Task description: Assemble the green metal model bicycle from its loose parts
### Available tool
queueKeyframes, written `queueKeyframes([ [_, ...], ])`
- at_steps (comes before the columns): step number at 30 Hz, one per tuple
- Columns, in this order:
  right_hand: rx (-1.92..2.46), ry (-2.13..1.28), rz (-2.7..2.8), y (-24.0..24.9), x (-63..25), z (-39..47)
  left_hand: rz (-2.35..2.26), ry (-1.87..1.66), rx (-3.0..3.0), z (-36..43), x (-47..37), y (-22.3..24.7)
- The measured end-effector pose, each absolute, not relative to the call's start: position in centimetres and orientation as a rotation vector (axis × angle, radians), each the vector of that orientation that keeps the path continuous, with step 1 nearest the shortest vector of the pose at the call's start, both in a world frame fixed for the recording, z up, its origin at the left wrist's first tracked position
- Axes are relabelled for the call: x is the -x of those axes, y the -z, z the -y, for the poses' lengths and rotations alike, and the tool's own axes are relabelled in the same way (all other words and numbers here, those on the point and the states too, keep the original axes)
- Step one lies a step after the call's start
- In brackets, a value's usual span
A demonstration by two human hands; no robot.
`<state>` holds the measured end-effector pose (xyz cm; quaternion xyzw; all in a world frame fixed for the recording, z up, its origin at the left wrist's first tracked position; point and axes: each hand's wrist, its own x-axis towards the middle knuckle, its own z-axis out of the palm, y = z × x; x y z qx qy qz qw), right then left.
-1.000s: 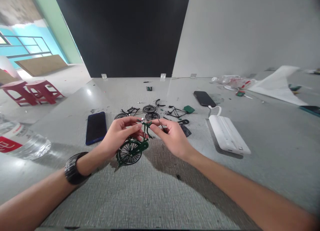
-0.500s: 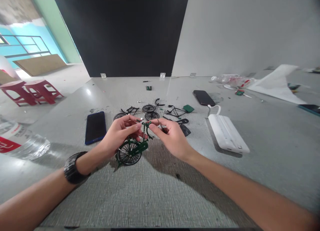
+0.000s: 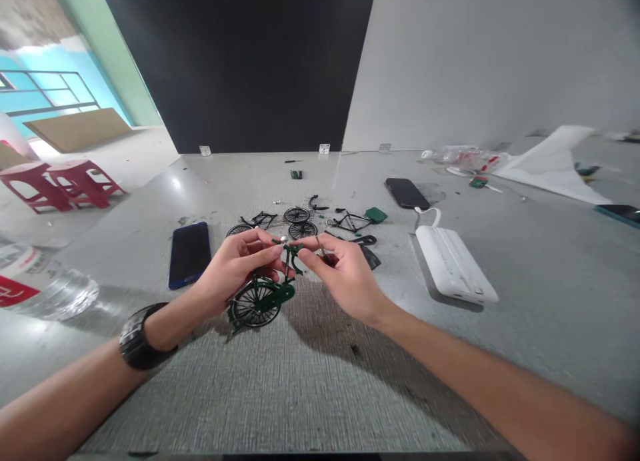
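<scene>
A small green model bicycle stands tilted over the grey table, its spoked rear wheel low and its handlebar end raised. My left hand is closed on the handlebar and front frame, thumb and forefinger beside a small silvery part. My right hand pinches the handlebar's right side with thumb and forefinger; a thin dark tool lies partly hidden in its fingers. No front wheel shows in the bicycle's fork. Behind the hands lie loose black wheels and a black model frame.
On the left are a blue-edged phone and a water bottle. To the right lie a white power bank, a dark phone, a green piece and clear plastic packaging. A black panel rises behind.
The model bicycle has turned slightly, its fork and rear wheel shifting a little left. Both hands keep nearly the same hold.
</scene>
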<state>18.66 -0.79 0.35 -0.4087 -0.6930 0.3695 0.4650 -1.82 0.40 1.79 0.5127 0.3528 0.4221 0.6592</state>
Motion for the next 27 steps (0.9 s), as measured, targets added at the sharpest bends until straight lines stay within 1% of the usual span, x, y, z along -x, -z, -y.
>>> queueKeyframes([
  [2, 1.001, -0.91, 1.692, -0.6, -18.5, 0.9, -0.803, -0.97, -1.186, -0.2, 1.7, -2.1],
  [7, 1.067, -0.794, 1.693, -0.9, -18.3, 1.0, -0.817, -1.003, -1.233, 0.0, 1.5, -2.5],
  [16, 1.07, -0.789, 1.683, -1.2, -18.7, 0.6, -0.891, -0.971, -1.149, -0.3, 1.5, -2.5],
  [23, 1.112, -0.969, 1.474, -0.4, -19.8, -0.6, -0.962, -0.951, -1.347, -0.8, 1.8, -1.8],
  [27, 1.113, -1.011, 1.393, -0.1, -20.1, -1.0, -1.068, -0.902, -1.525, -1.3, 2.1, -1.5],
])
